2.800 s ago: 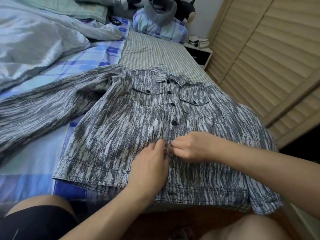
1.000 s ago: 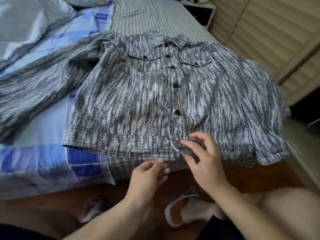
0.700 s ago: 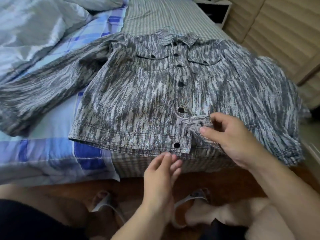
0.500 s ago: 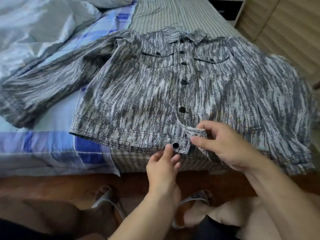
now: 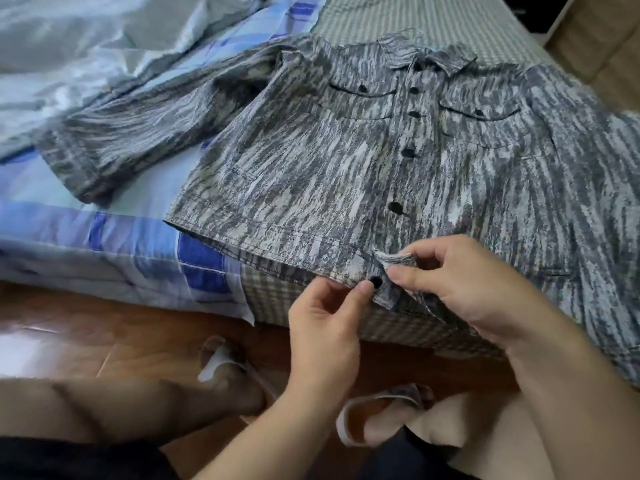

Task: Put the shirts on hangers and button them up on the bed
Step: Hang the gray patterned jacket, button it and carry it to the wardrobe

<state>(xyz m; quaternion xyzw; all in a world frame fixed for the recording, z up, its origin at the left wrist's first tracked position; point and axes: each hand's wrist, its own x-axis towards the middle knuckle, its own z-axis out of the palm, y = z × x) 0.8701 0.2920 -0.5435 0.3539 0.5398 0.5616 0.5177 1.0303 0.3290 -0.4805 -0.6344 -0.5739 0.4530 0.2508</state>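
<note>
Grey streaked button-up shirt (image 5: 346, 161) spread flat, front up, on the bed (image 5: 398, 12), collar toward 12 o'clock, hem hanging slightly over the mattress edge at 6 o'clock; probably laid so to keep the placket straight and the buttons within reach. Hanger: only a thin wire hint at the collar, cannot confirm. Placket buttons from collar down to the second-lowest button (image 5: 395, 207) look fastened. Bottom button (image 5: 376, 281) still open, so likely last step on this shirt.

Left hand (image 5: 325, 327) comes in from 7 o'clock, wrist low over the floor, thumb and forefinger closed on the hem corner right beside the bottom button, steadying it. Remaining fingers loosely curled underneath.

Right hand (image 5: 464, 282) enters from 4 o'clock, forearm angled across the bed edge, thumb and forefinger clamped on the folded-back buttonhole flap (image 5: 396, 259), lifted just at 1 o'clock of the button, apparently to line the hole over it. Flap and button near, not yet joined.

Left sleeve of the shirt stretched toward 9 o'clock over the blue plaid sheet (image 5: 145, 237). Rumpled pale duvet (image 5: 69, 57) at 10 o'clock. Sandalled feet (image 5: 228, 368) on wooden floor (image 5: 69, 327) below.
</note>
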